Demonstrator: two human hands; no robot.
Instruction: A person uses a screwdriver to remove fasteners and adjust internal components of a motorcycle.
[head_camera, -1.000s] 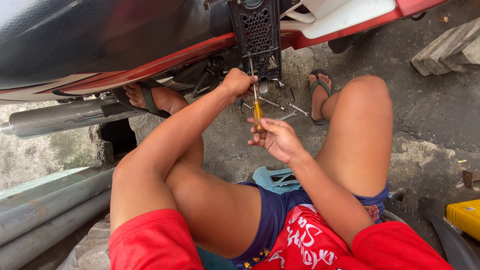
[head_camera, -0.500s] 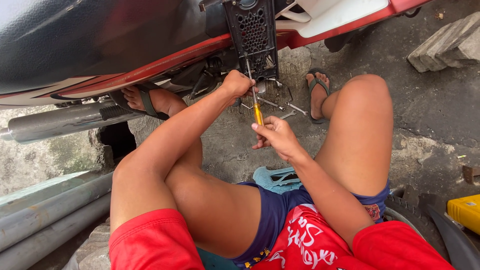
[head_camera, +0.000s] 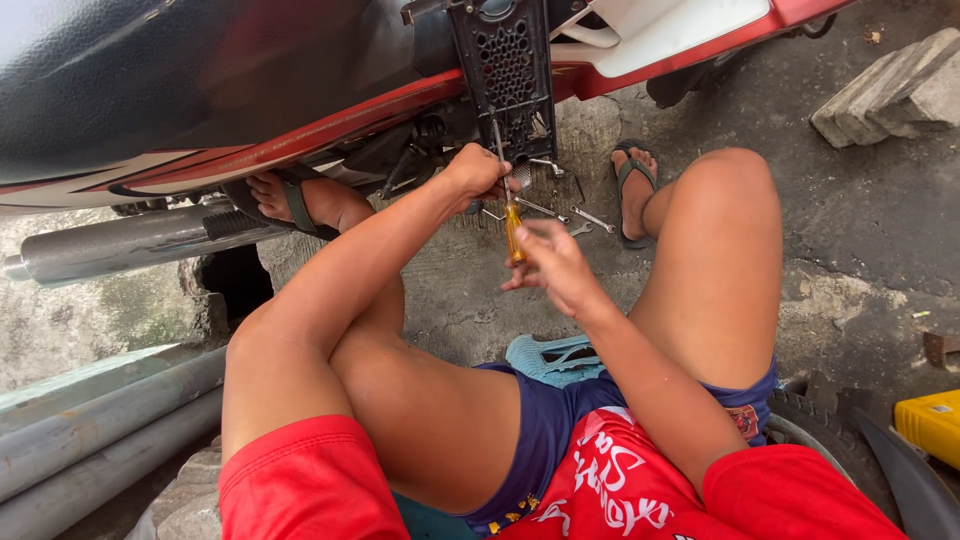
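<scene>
My right hand (head_camera: 552, 262) is closed around the yellow, translucent plastic handle of a screwdriver (head_camera: 514, 228), its thin steel shaft running up from the grip to the foot of the black perforated plastic panel (head_camera: 508, 70) under the motorcycle. I judge this hold keeps the shaft in line with a fastener there, though the tip itself is hidden. My left hand (head_camera: 476, 172) is curled shut just above and left of that grip, against the shaft and the panel's lower edge, seemingly steadying it; what it pinches I cannot tell. Just beyond the grip, loose silver wrenches (head_camera: 560, 212) lie on the concrete. Room is tight: my knees flank both forearms, and the red bodywork (head_camera: 300, 130) overhangs.
</scene>
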